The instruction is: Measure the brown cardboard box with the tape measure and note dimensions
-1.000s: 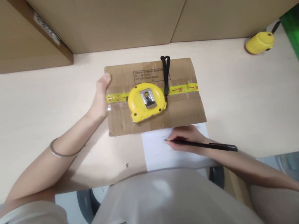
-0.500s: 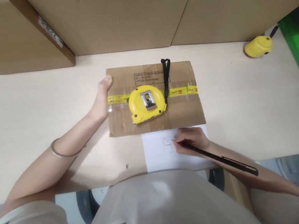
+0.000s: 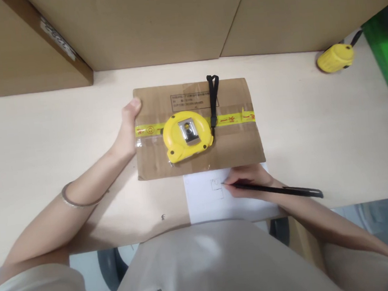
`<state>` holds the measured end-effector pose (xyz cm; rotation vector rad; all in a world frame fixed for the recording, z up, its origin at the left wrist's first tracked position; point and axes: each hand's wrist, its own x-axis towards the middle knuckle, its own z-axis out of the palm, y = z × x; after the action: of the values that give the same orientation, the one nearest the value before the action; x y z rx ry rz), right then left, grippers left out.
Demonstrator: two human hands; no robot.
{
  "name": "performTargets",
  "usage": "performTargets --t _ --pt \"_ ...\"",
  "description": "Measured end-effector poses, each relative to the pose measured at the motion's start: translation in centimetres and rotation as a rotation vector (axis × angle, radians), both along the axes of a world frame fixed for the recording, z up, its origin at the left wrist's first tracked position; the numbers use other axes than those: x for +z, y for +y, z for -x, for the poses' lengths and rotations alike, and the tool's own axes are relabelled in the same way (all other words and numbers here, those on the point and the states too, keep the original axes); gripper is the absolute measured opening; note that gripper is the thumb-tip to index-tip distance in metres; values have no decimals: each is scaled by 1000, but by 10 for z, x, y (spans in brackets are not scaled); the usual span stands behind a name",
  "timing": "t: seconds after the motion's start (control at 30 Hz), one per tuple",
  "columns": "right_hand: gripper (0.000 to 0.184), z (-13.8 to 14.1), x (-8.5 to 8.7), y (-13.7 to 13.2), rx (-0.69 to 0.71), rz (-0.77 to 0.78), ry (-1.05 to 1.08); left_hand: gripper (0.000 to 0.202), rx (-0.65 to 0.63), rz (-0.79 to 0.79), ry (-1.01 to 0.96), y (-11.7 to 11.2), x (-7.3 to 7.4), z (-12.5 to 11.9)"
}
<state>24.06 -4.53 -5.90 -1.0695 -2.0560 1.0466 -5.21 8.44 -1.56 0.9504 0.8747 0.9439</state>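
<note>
Writing on a thin, floppy paper sheet point(image 3: 206, 203) with a slim rigid black pen point(image 3: 276, 191) pinched near its tip by the right hand point(image 3: 249, 181), while the left hand point(image 3: 128, 128) lies open, steadying a taped cardboard box point(image 3: 197, 127).

Colours only: cardboard box point(image 3: 197, 127) brown w/ yellow tape strip point(image 3: 235, 118) across, red print + smiley on it, black-printed label on top. Tape measure point(image 3: 187, 135) bright yellow, silver clip, black strap point(image 3: 213, 98). Pen point(image 3: 276, 191) black. Paper point(image 3: 215, 202) white w/ faint grey sketch lines. Bench point(image 3: 314, 121) pale beige woodgrain. Big boxes point(image 3: 156, 22) behind: plain brown, one w/ white label. 2nd tool point(image 3: 335, 57) far right yellow, black tip. Bin point(image 3: 386, 51) green. Bracelet point(image 3: 78, 198) silver. Shirt off-white, black logo.
</note>
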Motion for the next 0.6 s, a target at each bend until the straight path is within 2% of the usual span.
performTargets --t 0.27,0.5,0.6 --pt "22 1 -2 1 11 -14 -21 61 5 3 -16 1 -2 0" --pt "21 2 12 4 65 35 -48 62 -11 -9 -6 0 -1 0" --pt "22 3 12 3 37 55 -62 61 -4 -13 -8 1 -1 0"
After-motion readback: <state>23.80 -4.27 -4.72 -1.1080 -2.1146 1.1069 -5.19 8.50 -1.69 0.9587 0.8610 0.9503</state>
